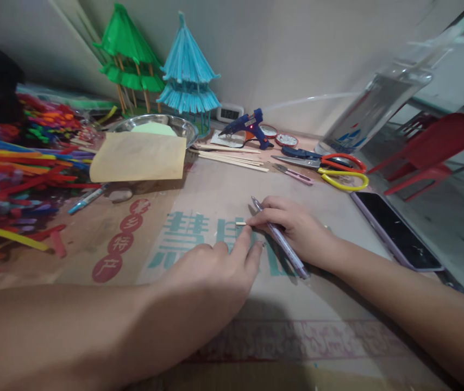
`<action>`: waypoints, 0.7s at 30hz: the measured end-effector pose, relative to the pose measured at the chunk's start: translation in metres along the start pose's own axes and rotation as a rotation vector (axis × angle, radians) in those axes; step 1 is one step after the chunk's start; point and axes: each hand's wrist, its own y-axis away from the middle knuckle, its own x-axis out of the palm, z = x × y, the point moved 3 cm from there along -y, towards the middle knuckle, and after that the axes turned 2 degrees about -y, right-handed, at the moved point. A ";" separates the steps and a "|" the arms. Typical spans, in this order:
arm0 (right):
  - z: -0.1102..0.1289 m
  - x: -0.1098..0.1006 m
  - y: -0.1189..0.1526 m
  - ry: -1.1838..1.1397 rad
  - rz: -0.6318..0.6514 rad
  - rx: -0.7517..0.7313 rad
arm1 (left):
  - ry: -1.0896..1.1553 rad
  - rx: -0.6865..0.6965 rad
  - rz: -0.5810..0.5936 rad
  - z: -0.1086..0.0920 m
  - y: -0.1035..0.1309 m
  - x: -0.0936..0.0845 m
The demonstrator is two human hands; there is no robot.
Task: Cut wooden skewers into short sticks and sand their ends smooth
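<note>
A short, pale wooden stick (240, 223) shows its end at the fingertips of both hands, over the cardboard's printed characters. My left hand (215, 266) reaches in from the lower left with its fingers closed around the near part of this stick; most of it is hidden. In my right hand (297, 228), a purple-grey pen (278, 239) lies slanted between the fingers, tip pointing away from me. The tip of that hand's index finger meets the stick beside the left fingers.
Long sticks (232, 160), a blue glue gun (252, 127), scissors (330, 163) and a pink-handled knife (297, 175) lie behind the hands. A phone (395, 228) is at right, pipe cleaners (16, 179) at left. Green (128, 49) and blue (187, 70) pavilion models stand behind, near a bottle (378, 103).
</note>
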 end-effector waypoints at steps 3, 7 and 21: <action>-0.001 0.000 0.000 -0.015 0.002 0.006 | -0.008 -0.021 -0.003 0.000 0.000 -0.001; -0.004 0.000 0.001 -0.011 -0.005 0.017 | -0.032 -0.038 0.008 0.000 0.002 0.002; -0.014 -0.018 0.017 -0.517 -0.296 0.317 | -0.002 0.022 0.173 0.005 0.002 0.020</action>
